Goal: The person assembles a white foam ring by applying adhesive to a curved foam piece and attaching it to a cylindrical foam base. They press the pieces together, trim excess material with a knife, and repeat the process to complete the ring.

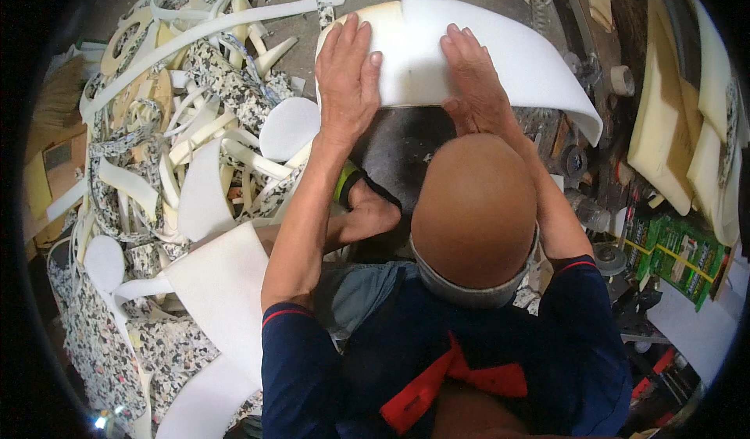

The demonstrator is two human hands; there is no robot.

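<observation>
My left hand (pixel 348 80) lies flat on a white foam piece (pixel 391 29) with a yellowish far edge. Its fingers are stretched out and close together, pointing away from me. On a larger white foam sheet (pixel 539 60) rests my right hand (pixel 475 76), also flat with fingers extended. The two foam pieces meet along a seam between my hands, and whether they are joined there I cannot tell. Toward the right the larger sheet curves downward to a narrow end. Both pieces lie over a dark surface (pixel 402 138), which shows below their near edge.
Foam strips and offcuts (pixel 187 126) are heaped on the left, with speckled foam (pixel 176 353) and a round white disc (pixel 289 129) among them. Cream foam sheets (pixel 660 142) lean at the right, near green packets (pixel 683 255) and a clear plastic container (pixel 590 210).
</observation>
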